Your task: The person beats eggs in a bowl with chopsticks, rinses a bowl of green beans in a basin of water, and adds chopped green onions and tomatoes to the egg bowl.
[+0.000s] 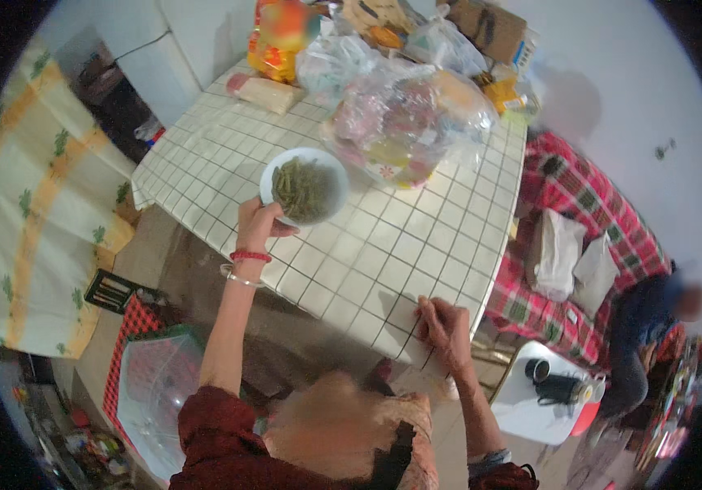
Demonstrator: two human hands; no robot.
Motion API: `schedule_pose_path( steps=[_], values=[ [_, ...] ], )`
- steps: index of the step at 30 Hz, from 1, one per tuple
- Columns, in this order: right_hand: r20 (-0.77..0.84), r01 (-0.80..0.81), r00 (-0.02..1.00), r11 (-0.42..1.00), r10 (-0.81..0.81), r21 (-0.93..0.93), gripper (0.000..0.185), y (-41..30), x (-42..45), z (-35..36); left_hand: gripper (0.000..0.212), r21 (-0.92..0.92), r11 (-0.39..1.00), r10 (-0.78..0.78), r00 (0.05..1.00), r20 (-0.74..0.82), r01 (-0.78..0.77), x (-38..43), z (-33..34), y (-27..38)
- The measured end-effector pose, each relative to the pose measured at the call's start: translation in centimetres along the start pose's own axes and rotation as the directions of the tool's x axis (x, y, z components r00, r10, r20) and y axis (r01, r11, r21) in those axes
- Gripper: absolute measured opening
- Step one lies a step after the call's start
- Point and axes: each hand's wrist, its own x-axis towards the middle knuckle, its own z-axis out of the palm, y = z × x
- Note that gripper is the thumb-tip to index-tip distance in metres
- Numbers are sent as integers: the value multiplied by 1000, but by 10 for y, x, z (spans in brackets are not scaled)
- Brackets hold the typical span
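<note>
My left hand (pixel 260 222) grips the near left rim of a white bowl (pixel 341 191), its thumb over the edge. Cooked green vegetable strips, perhaps beans (pixel 302 190), lie in the bowl, which is on or just above a table with a checked cloth (pixel 351 269). A red bracelet and a light bangle circle my left wrist. Over the table's near right part, my right hand (pixel 444 327) has its fingers curled together. Nothing shows in it. Whether it touches the cloth I cannot tell.
Behind the bowl stand a plastic-covered basket (pixel 400 128), a noodle-like packet (pixel 265 93), plastic bags and a cardboard box (pixel 489 27). On the right are a plaid-covered sofa (pixel 602 190), a seated person (pixel 632 331) and a white stool (pixel 522 410) with a dark bottle.
</note>
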Motion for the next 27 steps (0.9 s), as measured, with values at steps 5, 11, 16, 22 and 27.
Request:
schedule_pose_path(
  steps=[5, 11, 16, 22, 27],
  values=[
    [-21, -110, 993, 988, 113, 110, 41, -6, 2, -4, 35, 162, 986, -1, 958, 285, -48, -50, 21, 24],
    [-61, -112, 983, 837, 171, 535, 65, -9, -27, 7, 33, 278, 960, -145, 802, 580, -28, -104, 61, 33],
    [-226, -113, 902, 705, 368, 700, 74, -2, -99, 13, 31, 247, 919, 11, 648, 761, -307, -135, 89, 8],
    [-456, 168, 746, 526, 485, 834, 65, 21, -172, 1, 34, 135, 456, 530, 391, 753, -880, -202, 143, 1],
    [-544, 311, 628, 461, 557, 831, 62, 64, -250, -11, 38, -102, 206, 495, 14, 869, -973, -283, 188, -21]
  ],
)
